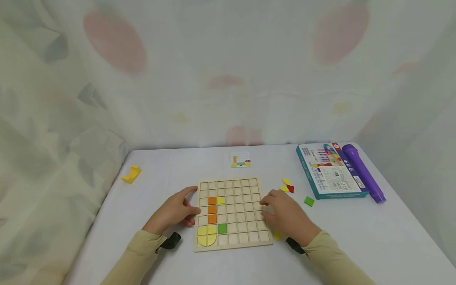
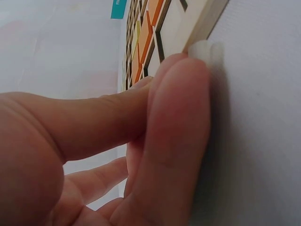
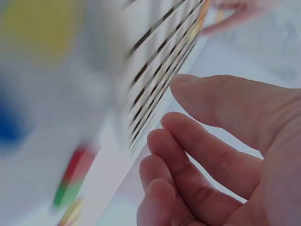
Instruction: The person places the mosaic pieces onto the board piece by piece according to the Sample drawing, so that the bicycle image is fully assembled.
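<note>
A wooden grid board [image 1: 235, 246] lies on the table with orange squares [image 1: 212, 209], a green square [image 1: 222, 228], yellow quarter circles forming a full circle [image 1: 207, 235] at the lower left, and one more yellow quarter circle [image 1: 221, 200]. My left hand [image 1: 174, 209] holds the board's left edge between thumb and fingers; the left wrist view has the fingers [image 2: 176, 108] against its side. Beside the right edge is my right hand [image 1: 286, 213], fingers loosely bent. Nothing shows between its thumb and fingers [image 3: 207, 155] in the right wrist view.
A pattern card [image 1: 241, 159] lies behind the board. To the right are loose yellow pieces [image 1: 286, 181], a red piece [image 1: 290, 189], a green square [image 1: 309, 201], a game box [image 1: 333, 170] and a purple tube [image 1: 363, 172]. A yellow curved block [image 1: 131, 174] sits far left.
</note>
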Demonstrator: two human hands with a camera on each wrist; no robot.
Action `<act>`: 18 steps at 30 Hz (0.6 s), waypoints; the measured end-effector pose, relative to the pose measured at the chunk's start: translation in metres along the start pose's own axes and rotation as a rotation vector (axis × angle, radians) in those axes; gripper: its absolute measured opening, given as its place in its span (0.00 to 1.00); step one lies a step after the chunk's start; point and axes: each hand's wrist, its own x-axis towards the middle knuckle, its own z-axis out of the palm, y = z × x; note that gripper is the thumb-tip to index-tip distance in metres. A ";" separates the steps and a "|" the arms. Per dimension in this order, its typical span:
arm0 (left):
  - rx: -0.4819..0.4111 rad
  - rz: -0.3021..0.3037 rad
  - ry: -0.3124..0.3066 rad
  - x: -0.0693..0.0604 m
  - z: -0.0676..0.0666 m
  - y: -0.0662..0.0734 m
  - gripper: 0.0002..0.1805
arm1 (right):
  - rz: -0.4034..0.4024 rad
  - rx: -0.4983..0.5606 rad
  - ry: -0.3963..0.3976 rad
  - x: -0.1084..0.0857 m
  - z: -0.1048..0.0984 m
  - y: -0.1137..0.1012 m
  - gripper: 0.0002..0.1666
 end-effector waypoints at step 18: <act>-0.003 -0.001 -0.007 0.002 0.000 -0.001 0.51 | 0.248 -0.075 0.030 -0.039 -0.034 0.097 0.22</act>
